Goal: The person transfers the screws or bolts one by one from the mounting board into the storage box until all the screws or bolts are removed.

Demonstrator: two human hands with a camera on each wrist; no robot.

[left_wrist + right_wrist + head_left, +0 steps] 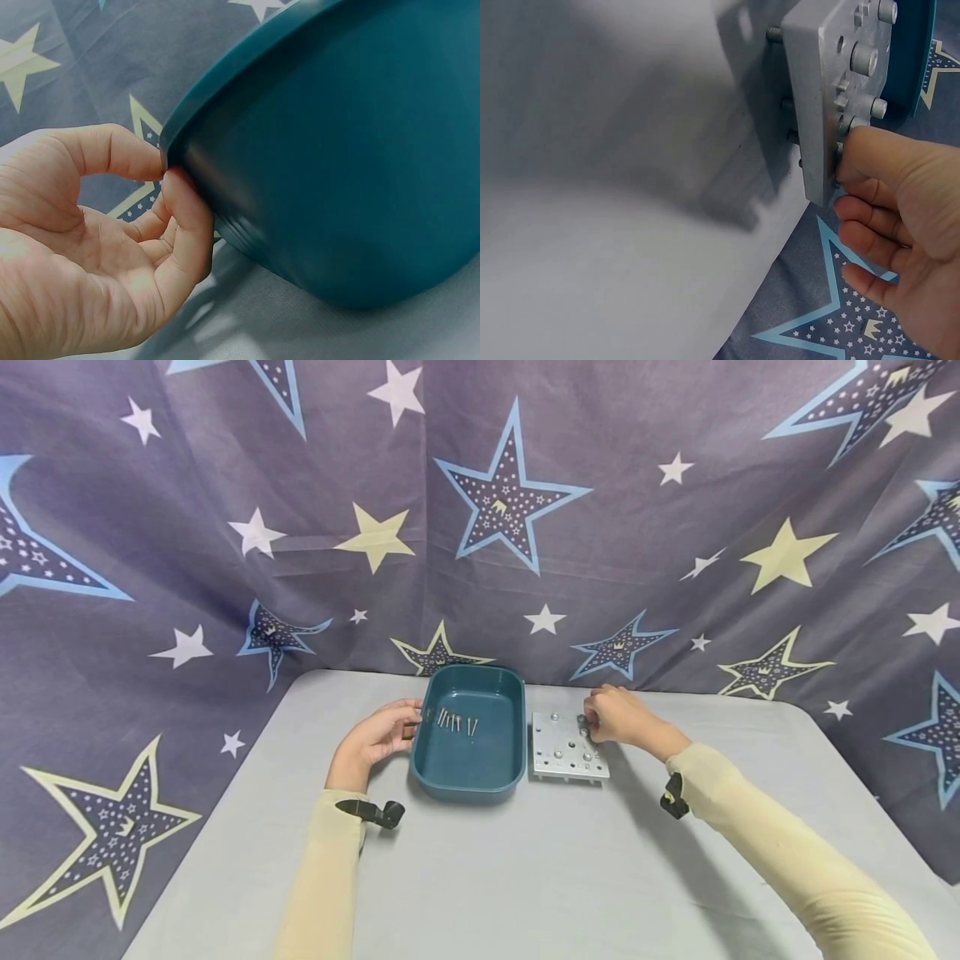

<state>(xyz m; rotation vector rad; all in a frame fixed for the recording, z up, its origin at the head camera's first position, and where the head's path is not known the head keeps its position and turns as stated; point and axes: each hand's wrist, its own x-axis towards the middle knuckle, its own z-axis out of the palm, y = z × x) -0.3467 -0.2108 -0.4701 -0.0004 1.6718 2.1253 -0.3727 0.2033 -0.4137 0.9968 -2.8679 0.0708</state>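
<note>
My left hand pinches the left rim of a teal plastic bin between thumb and fingers. Several slim metal screws lie inside that bin. Just to its right, a silver metal plate with holes is raised on the bolts that pass through it. Bolt heads stand up from its top face, and threaded ends stick out underneath. At the plate's far right corner, my right hand pinches a bolt, mostly hidden by the thumb and index finger. Its other fingers curl loosely beside the plate.
A pale grey table carries the bin and the plate. Behind it hangs a dark curtain with a star pattern, close to the table's back edge. Each wrist wears a small black camera mount.
</note>
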